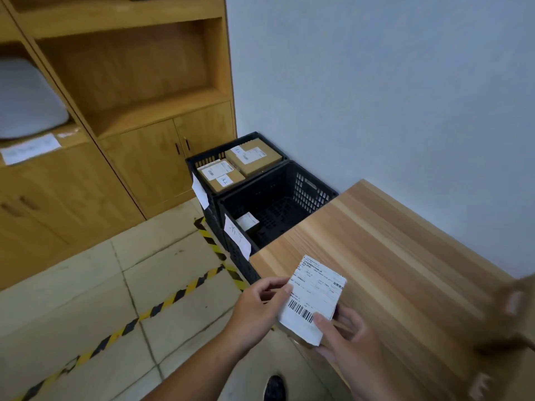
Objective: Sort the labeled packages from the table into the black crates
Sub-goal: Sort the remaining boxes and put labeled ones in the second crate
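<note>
Labeled package point(314, 299), gripped by left hand point(257, 305) and right hand point(344, 334) near table point(390, 256) edge; label being read, crate point(312, 195) choice likely next.

Even, soft indoor light, moderately dim. No glare, faint shadows. Wide-angle bending at edges. Cabinet point(86, 111) at left soft, box point(512, 308) at right edge motion-blurred; centre label point(314, 299) sharp.

Near crate point(314, 189) left of table point(390, 256); far crate point(199, 162) behind it, two packages point(253, 157) inside; cabinet point(150, 157) beyond.
</note>
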`<state>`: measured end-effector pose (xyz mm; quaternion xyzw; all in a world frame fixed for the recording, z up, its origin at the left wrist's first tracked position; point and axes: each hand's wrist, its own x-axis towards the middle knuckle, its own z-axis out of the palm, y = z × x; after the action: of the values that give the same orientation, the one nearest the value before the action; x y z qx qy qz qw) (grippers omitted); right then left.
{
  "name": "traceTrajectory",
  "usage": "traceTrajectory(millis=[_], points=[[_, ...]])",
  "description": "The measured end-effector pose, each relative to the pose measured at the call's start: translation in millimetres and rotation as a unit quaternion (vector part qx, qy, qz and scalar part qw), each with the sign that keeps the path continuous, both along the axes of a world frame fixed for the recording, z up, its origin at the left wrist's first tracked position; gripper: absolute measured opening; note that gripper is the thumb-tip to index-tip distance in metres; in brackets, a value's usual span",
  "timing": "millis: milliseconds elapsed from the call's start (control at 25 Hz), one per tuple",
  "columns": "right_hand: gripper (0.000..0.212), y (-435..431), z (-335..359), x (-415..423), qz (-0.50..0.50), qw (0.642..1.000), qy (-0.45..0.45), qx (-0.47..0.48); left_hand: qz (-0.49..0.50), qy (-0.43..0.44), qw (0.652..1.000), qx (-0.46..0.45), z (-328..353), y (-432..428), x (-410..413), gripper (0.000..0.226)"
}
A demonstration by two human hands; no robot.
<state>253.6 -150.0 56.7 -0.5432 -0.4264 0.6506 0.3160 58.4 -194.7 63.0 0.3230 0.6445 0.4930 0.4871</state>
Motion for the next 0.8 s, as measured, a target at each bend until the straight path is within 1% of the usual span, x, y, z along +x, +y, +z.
traceTrajectory(millis=[120, 240, 480, 680, 800], points=[[0.031, 37.5, -5.0, -47.3, 0.000, 1.000, 0.016, -0.022, -0.003, 0.013, 1.000, -0.020, 2.8, 37.0, -45.0, 0.021], [0.028, 68.0, 0.6, -93.8, 0.014, 0.999, 0.017, -0.040, 0.000, 0.025, 0.999, -0.031, 7.3, 64.3, -91.6, 0.016], [0.049, 129.3, -5.9, -187.7, 0.003, 0.996, -0.020, -0.081, -0.028, 0.016, 0.998, -0.046, 3.3, 125.3, -184.4, 0.016], [0.066, 177.1, -30.4, -278.0, -0.037, 0.990, -0.090, -0.103, -0.115, 0.013, 0.991, -0.062, -24.6, 184.5, -279.0, 0.024], [0.070, 195.8, -35.7, -327.5, -0.086, 0.982, -0.108, -0.129, -0.184, 0.006, 0.979, -0.085, -37.8, 219.4, -332.4, 0.024]])
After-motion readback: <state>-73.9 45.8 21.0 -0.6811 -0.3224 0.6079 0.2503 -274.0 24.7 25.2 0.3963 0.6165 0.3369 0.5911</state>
